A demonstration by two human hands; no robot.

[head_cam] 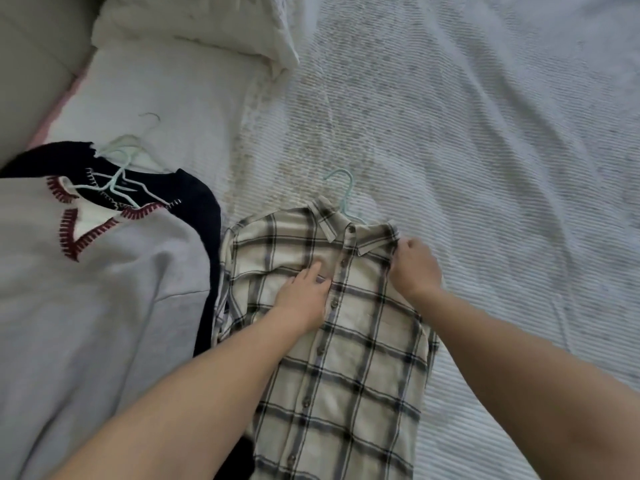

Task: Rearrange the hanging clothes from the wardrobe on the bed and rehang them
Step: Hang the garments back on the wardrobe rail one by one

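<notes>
A cream plaid button shirt [346, 358] lies flat on the bed with a pale green hanger [343, 188] inside it; the hook sticks out above the collar. My left hand [304, 292] rests flat on the shirt's chest beside the button placket, fingers straight. My right hand [414, 265] grips the shirt's right shoulder just below the collar tip. To the left lies a grey sweater [86, 306] with dark red stitching at its neck, on top of a dark navy garment [204, 216]. Pale hangers [121, 168] poke out at their necks.
The bed is covered by a white ribbed bedspread [485, 150]. A white pillow [194, 26] lies at the top left. A beige headboard or wall [31, 64] borders the far left edge.
</notes>
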